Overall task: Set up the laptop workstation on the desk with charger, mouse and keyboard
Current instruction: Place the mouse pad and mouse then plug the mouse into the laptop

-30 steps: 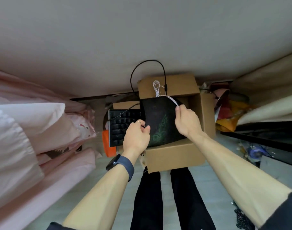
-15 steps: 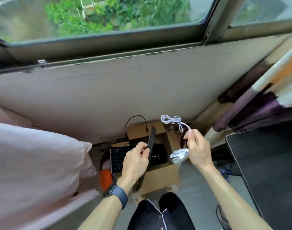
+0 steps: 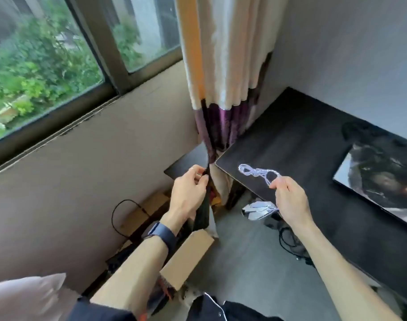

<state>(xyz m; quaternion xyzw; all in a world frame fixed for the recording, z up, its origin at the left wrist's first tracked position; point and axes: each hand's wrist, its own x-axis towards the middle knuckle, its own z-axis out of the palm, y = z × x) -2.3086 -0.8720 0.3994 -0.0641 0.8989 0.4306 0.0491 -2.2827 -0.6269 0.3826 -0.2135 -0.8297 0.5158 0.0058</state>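
1. Mousepad [image 3: 203, 212], black and seen edge-on, hangs from your left hand [image 3: 188, 193]. The fingers and thumb are curled tight round its upper edge, in the air in front of the curtain [image 3: 221, 89].
2. Your right hand [image 3: 290, 200] pinches a white braided cable [image 3: 259, 171] between thumb and fingers. The other fingers are loosely curled. A small bundle of loops stands up from the pinch, in front of the near corner of the surface [image 3: 302, 140].
3. The mouse [image 3: 258, 210], pale and angular, dangles from that cable below your right hand. It hangs over the floor, just beside the edge of the dark surface.
4. Well to the right on the surface, the laptop [image 3: 380, 181] lies flat and closed, with a dark picture on its lid.
5. A cardboard box [image 3: 186, 256] sits on the floor under your left forearm, and a black cable [image 3: 113, 218] loops against the wall just beside it.
6. You wear a dark watch [image 3: 161, 232] on your left wrist.
7. The cream curtain with its purple hem hangs in the corner between the window [image 3: 47, 66] and the surface.
8. Black cords [image 3: 288, 239] lie on the floor near the surface's edge.
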